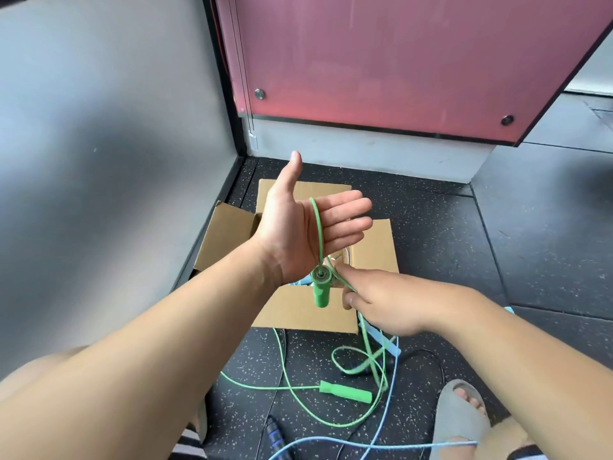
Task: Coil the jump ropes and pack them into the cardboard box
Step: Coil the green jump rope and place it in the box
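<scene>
Above the box (302, 310), the left hand (298, 230) was held flat, palm up, with fingers straight and thumb pointing far. The green rope (319, 227) ran across its palm, and one green handle (321, 290) hung just below the heel of that hand, over the box. Right of the handle, the right hand (384, 300) pinched the green rope between thumb and fingertips, close beside the handle. The box stood on the floor (464, 260) with its flaps spread open; its contents were mostly hidden by the hands and could not be identified. Near of the box, the remainder of the green rope lay in loose loops on the floor, with the second handle (345, 391) lying flat among them. A blue rope (398, 446) crossed those loops and ran along the near edge toward the right. A black handle (275, 433) lay at the near edge. A grey sandal (461, 423) rested on the floor at near right.
</scene>
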